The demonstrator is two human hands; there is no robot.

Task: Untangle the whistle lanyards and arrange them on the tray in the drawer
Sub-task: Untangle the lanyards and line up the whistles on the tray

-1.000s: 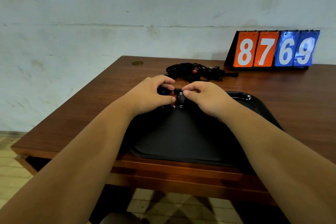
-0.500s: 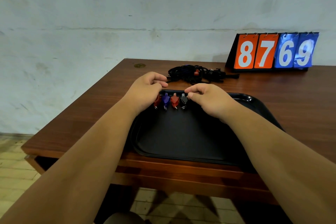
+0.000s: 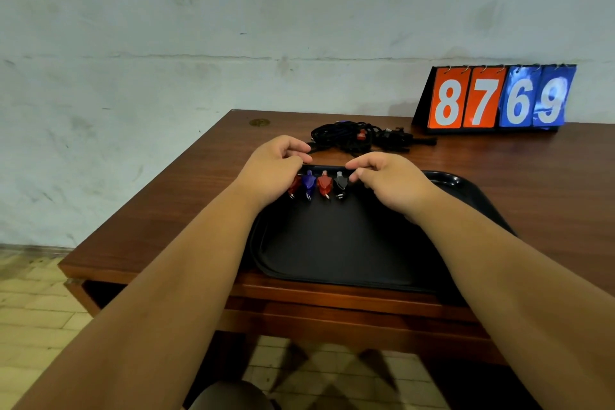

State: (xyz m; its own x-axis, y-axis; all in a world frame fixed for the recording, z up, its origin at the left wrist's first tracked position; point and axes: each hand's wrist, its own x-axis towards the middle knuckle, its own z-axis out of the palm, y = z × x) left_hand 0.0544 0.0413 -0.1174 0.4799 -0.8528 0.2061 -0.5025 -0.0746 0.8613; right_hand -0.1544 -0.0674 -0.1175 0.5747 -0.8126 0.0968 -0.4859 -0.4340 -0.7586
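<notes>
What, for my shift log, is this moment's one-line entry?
tray: four whistles in row, far edge | left hand: row's left end | right hand: by black whistle | cords: heaped on desk behind

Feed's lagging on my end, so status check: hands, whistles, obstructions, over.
Left hand, right hand curled at tray far edge, grip unclear. Four whistles rowed there. Lanyard tangle on table behind; no obstruction seen.

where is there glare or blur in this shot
Head view: glare whitens the two blue cards on the scoreboard, smearing the 9; a small highlight sits on the far right rim of the tray; the whistles look sharp, with no motion blur.
</notes>
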